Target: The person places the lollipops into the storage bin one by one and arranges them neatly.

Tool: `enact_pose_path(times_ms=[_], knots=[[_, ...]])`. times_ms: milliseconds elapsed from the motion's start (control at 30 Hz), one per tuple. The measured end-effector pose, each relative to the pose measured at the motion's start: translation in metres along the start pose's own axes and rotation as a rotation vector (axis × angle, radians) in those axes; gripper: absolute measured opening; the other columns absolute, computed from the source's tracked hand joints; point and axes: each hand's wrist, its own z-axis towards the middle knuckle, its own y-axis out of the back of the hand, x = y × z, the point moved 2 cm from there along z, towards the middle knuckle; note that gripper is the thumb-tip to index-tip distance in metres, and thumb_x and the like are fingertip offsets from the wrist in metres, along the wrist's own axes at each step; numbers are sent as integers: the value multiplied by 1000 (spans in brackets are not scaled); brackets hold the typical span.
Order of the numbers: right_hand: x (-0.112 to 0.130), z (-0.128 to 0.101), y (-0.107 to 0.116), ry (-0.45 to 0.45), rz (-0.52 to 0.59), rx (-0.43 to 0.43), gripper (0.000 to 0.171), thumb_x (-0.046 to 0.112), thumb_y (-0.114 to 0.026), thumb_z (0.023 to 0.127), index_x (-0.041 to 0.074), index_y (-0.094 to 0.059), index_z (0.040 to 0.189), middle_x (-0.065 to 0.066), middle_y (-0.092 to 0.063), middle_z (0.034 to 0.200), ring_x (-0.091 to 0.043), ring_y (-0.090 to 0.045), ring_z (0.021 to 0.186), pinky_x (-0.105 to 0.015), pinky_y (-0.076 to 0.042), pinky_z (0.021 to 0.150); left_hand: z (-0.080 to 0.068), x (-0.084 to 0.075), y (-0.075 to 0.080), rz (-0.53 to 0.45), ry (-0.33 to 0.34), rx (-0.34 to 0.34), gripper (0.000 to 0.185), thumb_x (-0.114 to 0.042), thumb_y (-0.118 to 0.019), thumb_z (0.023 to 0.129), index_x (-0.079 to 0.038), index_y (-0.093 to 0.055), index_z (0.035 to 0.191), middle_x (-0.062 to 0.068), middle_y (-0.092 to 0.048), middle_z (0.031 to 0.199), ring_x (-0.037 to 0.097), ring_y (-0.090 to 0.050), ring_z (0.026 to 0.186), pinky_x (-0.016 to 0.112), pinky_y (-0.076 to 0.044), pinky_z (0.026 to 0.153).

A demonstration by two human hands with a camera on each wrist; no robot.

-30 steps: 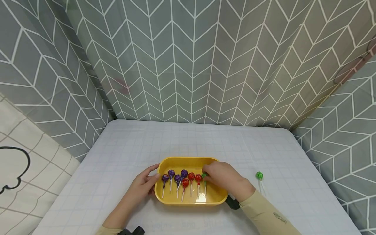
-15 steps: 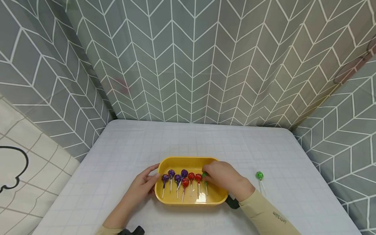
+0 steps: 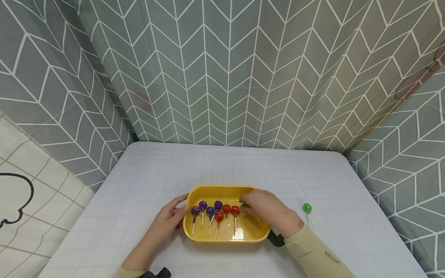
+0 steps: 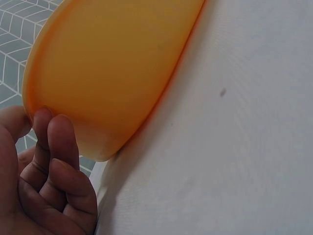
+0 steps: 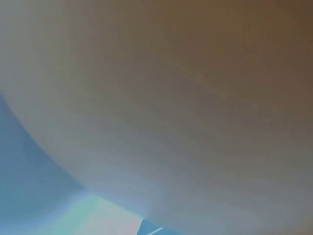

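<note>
A yellow tray [image 3: 226,190] stands on the table in the head view. My left hand [image 3: 168,218] holds its left end, thumb at the rim; in the left wrist view its fingertips [image 4: 62,137] rest against the tray's outer wall. My right hand [image 3: 265,207] reaches in over the right end and pinches a green lollipop [image 3: 244,205], mostly hidden by the fingers. Left of it lie red lollipops [image 3: 235,211] and, farther left, several purple lollipops [image 3: 203,204], sticks toward me. A blurred close surface fills most of the right wrist view.
Another green lollipop [image 3: 307,207] lies on the white table [image 3: 167,166], right of the tray. Grey patterned curtains [image 3: 215,77] hang behind the table and along its sides.
The right hand has shifted slightly right and turned the green lollipop, so its stick no longer shows below the fingers. The left hand and tray stay where they were.
</note>
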Motion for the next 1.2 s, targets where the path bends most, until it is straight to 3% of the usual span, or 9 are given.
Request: enact_pose_path(times_ms=[233,600,767,867,1200], knots=[[-3,-1,6,-29,100,20,21,28,-76,89,14,-74,104,14,-65,85,-5,-53,69,-27,-51,72,0,1,0,-2,6,-5,51,-41,-60,99,-28,-45,146,11,-69,81,24,-58,61,31,-50,54],[3,1,5,-15,-21,48,19,20,-74,90,10,-74,107,3,-71,95,-8,-60,79,-32,-54,80,1,2,0,7,8,-16,48,-39,-60,99,-29,-46,145,11,-68,78,23,-56,60,30,-48,52],[5,2,4,-9,-86,46,3,16,-73,91,13,-72,90,9,-60,74,-10,-52,66,-27,-50,68,1,1,-1,7,5,-17,50,-41,-60,98,-30,-46,145,11,-68,78,23,-57,60,30,-48,53],[6,3,2,-2,-133,48,12,15,-72,91,16,-67,81,10,-50,67,-11,-46,61,-25,-45,62,1,1,-1,7,6,-22,51,-42,-61,98,-29,-46,145,11,-68,78,23,-57,60,30,-49,53],[7,2,-1,-11,-150,50,21,17,-73,91,16,-64,72,9,-47,61,-11,-42,57,-23,-42,59,0,0,-1,17,4,-22,47,-38,-60,99,-30,-48,144,11,-66,76,23,-57,60,30,-48,53]])
